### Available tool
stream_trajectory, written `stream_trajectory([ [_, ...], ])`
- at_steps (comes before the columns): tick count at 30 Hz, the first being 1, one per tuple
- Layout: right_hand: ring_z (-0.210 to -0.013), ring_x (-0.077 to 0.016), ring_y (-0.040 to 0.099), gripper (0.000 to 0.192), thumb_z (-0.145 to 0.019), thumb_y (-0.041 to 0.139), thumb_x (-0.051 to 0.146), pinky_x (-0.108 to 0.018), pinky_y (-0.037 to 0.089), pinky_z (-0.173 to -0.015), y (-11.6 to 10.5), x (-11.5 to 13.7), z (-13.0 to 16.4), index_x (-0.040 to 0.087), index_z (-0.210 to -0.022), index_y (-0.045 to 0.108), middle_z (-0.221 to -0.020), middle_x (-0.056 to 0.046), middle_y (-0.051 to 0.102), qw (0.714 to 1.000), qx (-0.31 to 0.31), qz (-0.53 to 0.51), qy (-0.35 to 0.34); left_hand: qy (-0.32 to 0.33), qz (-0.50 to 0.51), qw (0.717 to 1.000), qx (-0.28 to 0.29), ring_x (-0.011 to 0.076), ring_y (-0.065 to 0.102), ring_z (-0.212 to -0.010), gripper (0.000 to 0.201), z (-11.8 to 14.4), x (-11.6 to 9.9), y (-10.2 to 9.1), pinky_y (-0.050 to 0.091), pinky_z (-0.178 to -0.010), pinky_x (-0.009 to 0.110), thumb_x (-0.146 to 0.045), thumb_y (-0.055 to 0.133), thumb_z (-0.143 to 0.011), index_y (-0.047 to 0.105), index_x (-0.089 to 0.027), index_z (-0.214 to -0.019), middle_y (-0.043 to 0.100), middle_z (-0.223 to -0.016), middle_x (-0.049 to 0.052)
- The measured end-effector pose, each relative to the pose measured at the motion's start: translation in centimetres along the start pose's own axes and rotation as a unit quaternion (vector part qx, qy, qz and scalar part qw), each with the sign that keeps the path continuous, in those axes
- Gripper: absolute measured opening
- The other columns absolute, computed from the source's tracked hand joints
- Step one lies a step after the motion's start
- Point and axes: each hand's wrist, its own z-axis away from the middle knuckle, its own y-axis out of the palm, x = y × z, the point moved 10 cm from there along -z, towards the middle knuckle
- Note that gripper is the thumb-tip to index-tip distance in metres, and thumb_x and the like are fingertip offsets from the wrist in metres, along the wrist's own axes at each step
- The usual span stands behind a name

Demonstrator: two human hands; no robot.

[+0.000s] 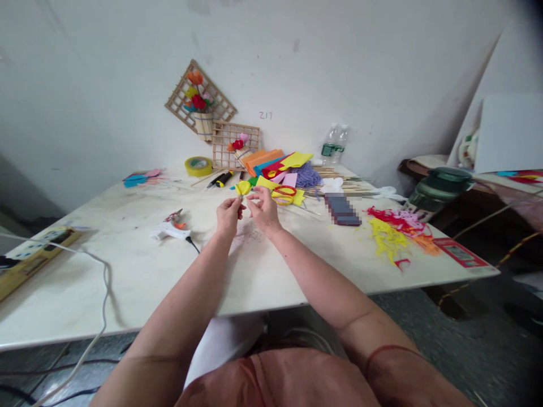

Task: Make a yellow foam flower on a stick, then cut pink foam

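A yellow flower (243, 188) of paper or felt stands upright over the table, pinched at its base in my left hand (229, 215), which is closed. Just right of it is my right hand (263, 208), its fingers loosely bent and apart, with the fingertips beside the flower's base. Whether they touch it, I cannot tell. Behind my right hand lie scissors (285, 195) with red and yellow handles on yellow sheets. A white hot glue gun (170, 230) rests on the table to the left of my hands.
Coloured sheets (271, 164), purple strands (307, 176) and thin sticks (335, 174) lie toward the wall. Yellow tape (198, 166) sits at back left, a phone (343, 209) and shredded strips (388, 240) at right. A power strip (31, 257) and white cable (106, 282) occupy the left.
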Motion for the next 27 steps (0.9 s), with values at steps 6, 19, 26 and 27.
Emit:
stream_trajectory([
  [6,-0.065,-0.0118,0.057,0.039,-0.075,0.055,0.026,-0.026,0.048,-0.061,-1.6,-1.1,-0.4,0.022,-0.112,0.042,-0.092,-0.002,0.061,0.998,-0.059,-0.017,0.031,-0.012,0.03,0.999,0.03,0.0059,0.043,-0.043,0.024,0.3,-0.4,0.6,0.029,-0.04,0.018,-0.031,0.068,-0.059,0.058,-0.012,-0.071,0.055,-0.053,0.0],
  [19,-0.046,-0.0052,0.048,0.022,-0.071,0.056,0.029,-0.018,0.04,-0.045,-4.2,-1.8,-0.6,0.017,-0.088,0.053,-0.082,0.0,0.06,0.983,-0.126,-0.095,0.098,-0.003,0.021,0.989,0.149,0.0068,0.046,-0.043,0.031,1.4,-0.8,2.5,0.033,-0.043,0.019,-0.029,0.075,-0.055,0.058,-0.014,-0.077,0.06,-0.055,0.001],
  [26,-0.049,-0.006,0.052,0.018,-0.064,0.057,0.021,-0.017,0.038,-0.046,-3.6,-2.6,-0.2,0.012,-0.079,0.062,-0.075,-0.004,0.066,0.948,-0.103,-0.236,0.188,-0.022,0.036,0.993,0.108,0.0034,0.034,-0.037,0.035,0.9,-0.5,1.4,0.015,-0.036,0.016,-0.035,0.073,-0.06,0.058,-0.015,-0.083,0.051,-0.046,-0.003],
  [27,-0.049,-0.006,0.052,0.018,-0.065,0.057,0.021,-0.017,0.039,-0.047,-3.5,-2.8,-0.2,0.012,-0.079,0.063,-0.075,-0.004,0.066,0.945,-0.096,-0.246,0.192,-0.025,0.032,0.994,0.105,0.003,0.033,-0.037,0.034,0.8,-0.5,1.3,0.013,-0.036,0.016,-0.036,0.073,-0.06,0.058,-0.014,-0.082,0.05,-0.046,-0.004],
])
